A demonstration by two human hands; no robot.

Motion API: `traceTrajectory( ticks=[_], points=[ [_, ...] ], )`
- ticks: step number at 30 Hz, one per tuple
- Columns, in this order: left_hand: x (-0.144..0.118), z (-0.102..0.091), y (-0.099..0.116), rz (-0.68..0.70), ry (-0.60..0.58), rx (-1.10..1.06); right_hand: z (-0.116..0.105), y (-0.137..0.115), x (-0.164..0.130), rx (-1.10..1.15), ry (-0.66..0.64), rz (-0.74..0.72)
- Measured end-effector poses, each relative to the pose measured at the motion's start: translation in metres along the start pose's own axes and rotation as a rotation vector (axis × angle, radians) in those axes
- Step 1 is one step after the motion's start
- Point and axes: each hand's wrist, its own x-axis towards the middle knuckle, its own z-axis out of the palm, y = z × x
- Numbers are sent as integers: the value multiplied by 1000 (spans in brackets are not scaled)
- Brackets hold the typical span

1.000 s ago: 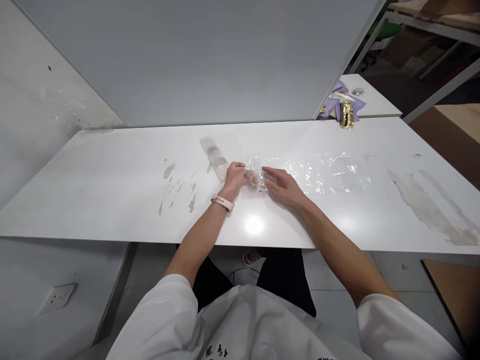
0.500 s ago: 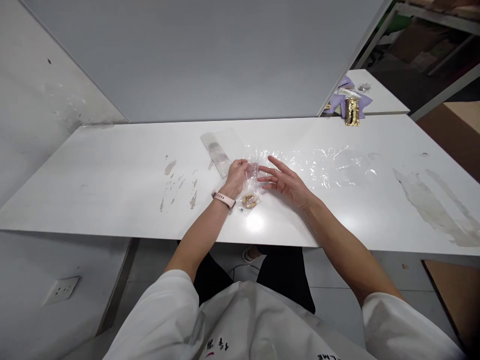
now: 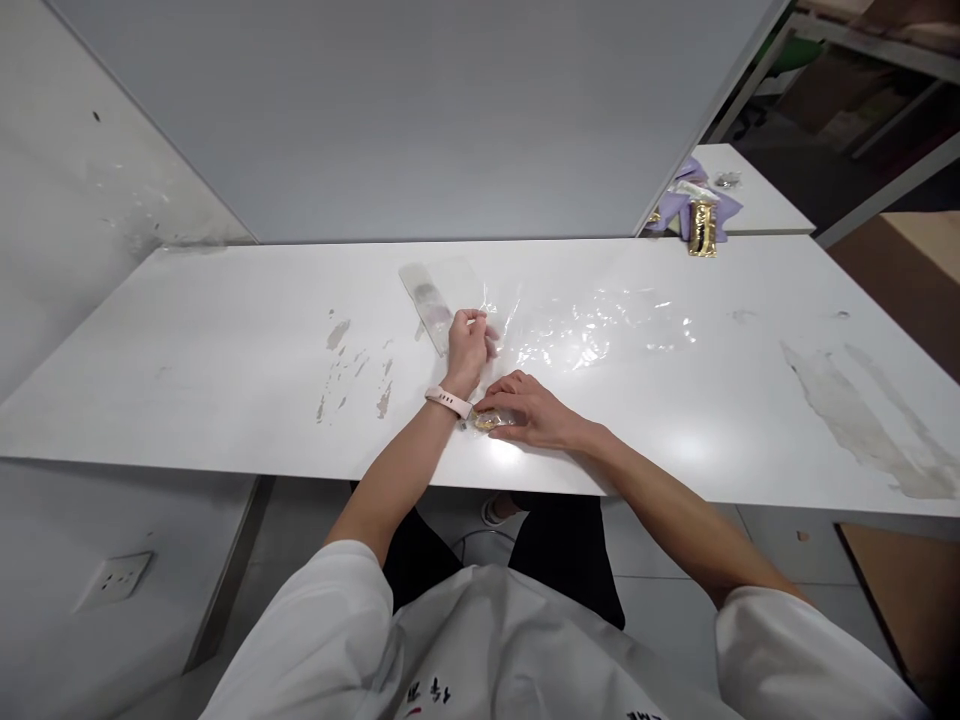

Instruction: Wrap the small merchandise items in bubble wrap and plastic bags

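Observation:
My left hand, with a pale pink wristband, has curled fingers at the near-left end of a long clear plastic bag; a few fingertips show through the film. Just below it, my right hand closes its thumb and fingers on a small clear packet with golden-brown contents, down at the table surface. Part of this packet is hidden by the fingers. Beside my left hand, on its far left side, lie flat clear bags, partly covered by that hand.
The white table carries grey worn marks. A grey panel rises along its back edge. At the back right sit purple packaging and a gold packet. A cardboard box stands beyond the right edge.
My right hand, spread open over the bag before, has moved down and toward me and taken hold of the small packet. The long bag's film has shifted left, while my left hand stayed nearly in place.

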Motion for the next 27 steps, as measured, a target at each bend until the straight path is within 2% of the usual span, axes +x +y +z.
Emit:
traceTrajectory(
  ticks=[2, 4, 7, 9, 11, 15, 17, 19, 22, 25, 27],
  points=[
    [-4, -4, 8, 182, 34, 198, -2, -3, -1, 39, 3, 14],
    [-8, -9, 20, 325, 88, 357, -9, -8, -4, 178, -13, 56],
    [-10, -14, 31, 453, 164, 553, -26, -14, -14, 516, -56, 161],
    [-13, -13, 30, 534, 141, 654, -39, -14, -21, 713, -23, 245],
    [-16, -8, 20, 612, 16, 737, -50, -10, -26, 863, 129, 335],
    [-28, 6, -10, 658, -445, 927, -67, 15, -34, 1051, 584, 483],
    [-32, 10, -20, 640, -620, 1055, -76, 37, -42, 1086, 746, 564],
    [-35, 12, -24, 621, -696, 1175, -88, 62, -54, 1091, 887, 649],
    [-34, 11, -22, 621, -725, 1272, -116, 103, -74, 1055, 1100, 746],
    [-31, 11, -19, 647, -756, 1291, -163, 141, -76, 967, 1308, 818],
    [-30, 11, -19, 666, -790, 1286, -205, 163, -60, 913, 1455, 850]
  ],
)
